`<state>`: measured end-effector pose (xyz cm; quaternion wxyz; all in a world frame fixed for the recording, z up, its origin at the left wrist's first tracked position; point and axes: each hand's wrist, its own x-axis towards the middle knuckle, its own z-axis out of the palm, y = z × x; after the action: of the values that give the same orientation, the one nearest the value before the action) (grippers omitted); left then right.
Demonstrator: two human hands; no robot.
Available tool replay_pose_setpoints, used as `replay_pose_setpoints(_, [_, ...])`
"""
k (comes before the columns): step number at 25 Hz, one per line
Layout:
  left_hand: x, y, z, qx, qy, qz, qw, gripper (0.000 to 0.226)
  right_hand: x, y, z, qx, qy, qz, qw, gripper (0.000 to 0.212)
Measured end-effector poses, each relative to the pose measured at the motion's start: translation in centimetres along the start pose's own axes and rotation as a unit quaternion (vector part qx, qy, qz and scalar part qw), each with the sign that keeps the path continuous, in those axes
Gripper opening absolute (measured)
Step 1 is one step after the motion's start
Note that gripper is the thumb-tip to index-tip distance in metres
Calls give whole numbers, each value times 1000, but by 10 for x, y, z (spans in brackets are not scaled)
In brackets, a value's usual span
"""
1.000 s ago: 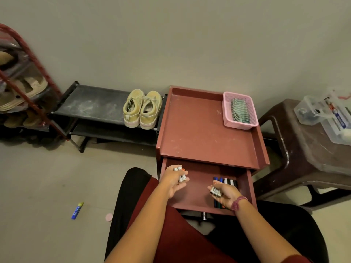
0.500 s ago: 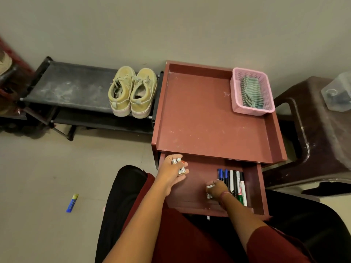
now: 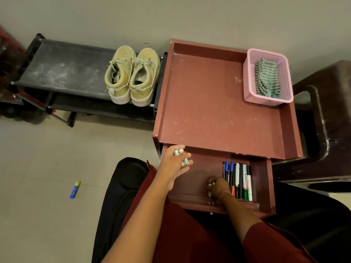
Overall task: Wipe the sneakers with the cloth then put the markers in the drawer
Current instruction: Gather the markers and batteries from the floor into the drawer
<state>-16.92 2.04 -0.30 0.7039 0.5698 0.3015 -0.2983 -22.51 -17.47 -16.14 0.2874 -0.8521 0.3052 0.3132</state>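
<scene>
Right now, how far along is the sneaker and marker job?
The cloth sits in the basket and the sneakers are on the rack, so wiping looks finished. Several markers lie in the open drawer. The right hand is setting down more; the left hand holds the last few.

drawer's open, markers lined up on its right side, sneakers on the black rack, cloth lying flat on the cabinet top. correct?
One error: the cloth is not lying flat on the cabinet top; it sits folded inside the pink basket at the top's far right corner, as the head view shows. The rest holds: the drawer is open, the markers are lined up on its right side, and the sneakers are on the black rack.
</scene>
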Motion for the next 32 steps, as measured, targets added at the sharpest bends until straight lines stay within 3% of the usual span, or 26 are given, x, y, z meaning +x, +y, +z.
replay_pose_setpoints(8, [1,-1,1,-1,-1,-1,1000,26,1,2,-4,-127,-6,-27,991,19])
replay_pose_setpoints(14, [-2,-4,3,32,-6,-12,999,24,9,1,-36,-187,-66,-7,980,27])
replay_pose_setpoints(16, [-4,-5,4,54,-17,-17,998,23,8,-3,-56,-126,-74,27,989,26])
replay_pose_setpoints(18, [-6,-5,7,78,-29,-26,996,24,-1,-11,-75,19,-79,37,996,25])
replay_pose_setpoints(19, [-7,-5,9,89,-37,-32,995,24,-10,-17,-80,138,-106,42,984,22])
replay_pose_setpoints(22, [-13,-7,17,101,-92,-62,989,19,-46,-43,-85,394,-247,31,885,28])
replay_pose_setpoints(24, [-16,-9,22,98,-147,-81,981,16,-61,-54,-78,450,-314,3,836,40])
replay_pose_setpoints(26, [-16,-12,24,103,-186,-91,973,27,-65,-61,-70,488,-334,-7,806,47])
replay_pose_setpoints(29, [-14,-13,24,100,-185,-97,973,39,-66,-62,-60,510,-299,13,806,36])
replay_pose_setpoints(32, [-11,-10,20,109,-136,-62,983,32,-58,-53,-55,558,-254,50,789,21])
